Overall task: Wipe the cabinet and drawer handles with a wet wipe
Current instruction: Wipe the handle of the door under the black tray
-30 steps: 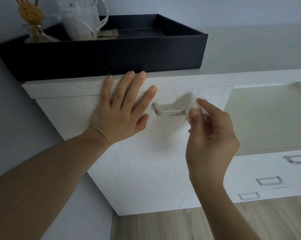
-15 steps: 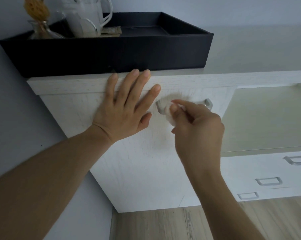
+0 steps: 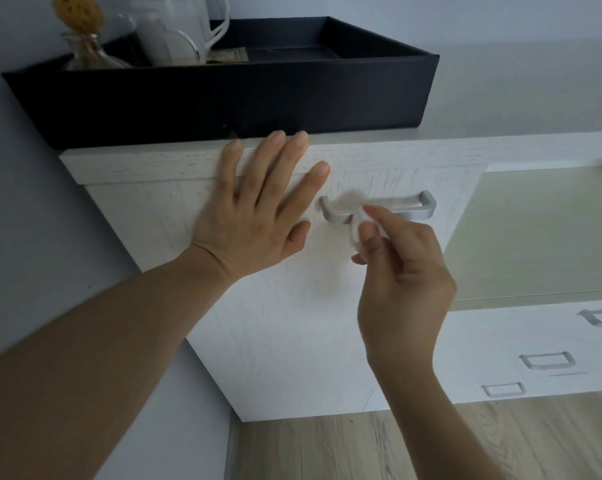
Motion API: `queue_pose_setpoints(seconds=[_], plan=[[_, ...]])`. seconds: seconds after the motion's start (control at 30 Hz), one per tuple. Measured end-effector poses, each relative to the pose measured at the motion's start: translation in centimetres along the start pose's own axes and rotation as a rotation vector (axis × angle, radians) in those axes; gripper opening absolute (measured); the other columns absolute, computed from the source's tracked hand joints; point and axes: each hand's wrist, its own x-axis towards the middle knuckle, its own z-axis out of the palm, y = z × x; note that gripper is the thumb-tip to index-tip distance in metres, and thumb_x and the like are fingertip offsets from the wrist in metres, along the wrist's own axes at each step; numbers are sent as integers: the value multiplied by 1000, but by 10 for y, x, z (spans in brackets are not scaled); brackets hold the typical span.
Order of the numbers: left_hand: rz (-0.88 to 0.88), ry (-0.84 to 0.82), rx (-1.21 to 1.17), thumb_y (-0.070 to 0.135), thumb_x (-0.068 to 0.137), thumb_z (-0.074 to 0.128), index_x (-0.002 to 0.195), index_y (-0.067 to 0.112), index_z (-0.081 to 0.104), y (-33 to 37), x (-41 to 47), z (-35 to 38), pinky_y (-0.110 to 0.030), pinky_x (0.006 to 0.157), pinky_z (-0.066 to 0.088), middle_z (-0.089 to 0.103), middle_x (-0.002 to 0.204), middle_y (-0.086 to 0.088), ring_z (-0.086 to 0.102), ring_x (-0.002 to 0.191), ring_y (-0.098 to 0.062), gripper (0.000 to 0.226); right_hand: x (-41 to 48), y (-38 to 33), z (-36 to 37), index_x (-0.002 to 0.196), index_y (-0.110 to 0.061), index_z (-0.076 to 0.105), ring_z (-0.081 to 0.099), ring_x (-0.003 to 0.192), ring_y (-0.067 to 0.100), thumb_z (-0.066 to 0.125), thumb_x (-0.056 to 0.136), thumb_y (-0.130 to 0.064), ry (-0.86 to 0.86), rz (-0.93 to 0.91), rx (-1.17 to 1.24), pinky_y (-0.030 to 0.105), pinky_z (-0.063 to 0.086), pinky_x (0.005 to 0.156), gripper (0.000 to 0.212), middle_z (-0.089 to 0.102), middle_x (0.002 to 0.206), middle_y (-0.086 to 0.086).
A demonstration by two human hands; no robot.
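A silver bar handle [image 3: 413,207] is fixed across the upper part of a white wood-grain cabinet door [image 3: 285,334]. My right hand [image 3: 401,282] pinches a small crumpled white wet wipe [image 3: 358,233] between thumb and fingers and holds it against the left part of that handle. My left hand [image 3: 258,209] lies flat with fingers spread on the door and the cabinet's top edge, just left of the handle. The handle's middle is hidden behind the wipe and my fingers.
A black tray [image 3: 223,95] on the cabinet top overhangs the front edge and holds a white pitcher [image 3: 178,26] and a glass vase [image 3: 85,53]. To the right are lower drawers with three silver handles [image 3: 548,360]. A wall runs along the left, with wood floor [image 3: 327,448] below.
My right hand slid the wipe from the handle's right end to its left part, uncovering the right end. My left hand stayed pressed on the door.
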Motion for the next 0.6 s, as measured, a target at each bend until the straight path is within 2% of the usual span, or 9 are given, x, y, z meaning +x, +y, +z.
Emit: queue_pose_setpoints(seconds=[0.1,0.2,0.33,0.5,0.6], plan=[[8,-11,-6,47,97,29,146,8,16,0,1,-1,-54,111,9,21,143,-23,24,131,-39,64,-3,7,1,102,-24,64,62,71,5,58,90,-9,64,-18,13,7,45,69,21,58,90,-12],[14,-7,3,47,97,29,145,8,16,0,1,-2,-55,110,13,21,143,-24,25,131,-39,63,-10,11,3,101,-21,66,64,78,11,60,88,-7,57,-47,36,11,48,73,20,60,92,-9],[18,-4,10,47,97,28,146,7,10,0,-1,-1,-54,111,7,17,144,-25,24,131,-39,66,-7,15,1,101,-28,65,65,81,14,62,88,-14,176,-53,52,16,49,70,19,59,87,-18],[7,-6,-3,47,97,28,146,7,10,0,-1,-1,-54,112,4,18,144,-24,22,132,-39,66,-10,14,8,96,-24,66,64,83,8,64,86,-7,73,-94,52,20,52,71,20,63,85,-15],[5,-11,2,47,97,26,146,7,9,1,-1,0,-54,112,3,16,145,-24,21,133,-39,65,-10,15,9,95,-28,65,66,81,13,64,86,-11,133,-23,104,16,49,70,19,63,84,-20]])
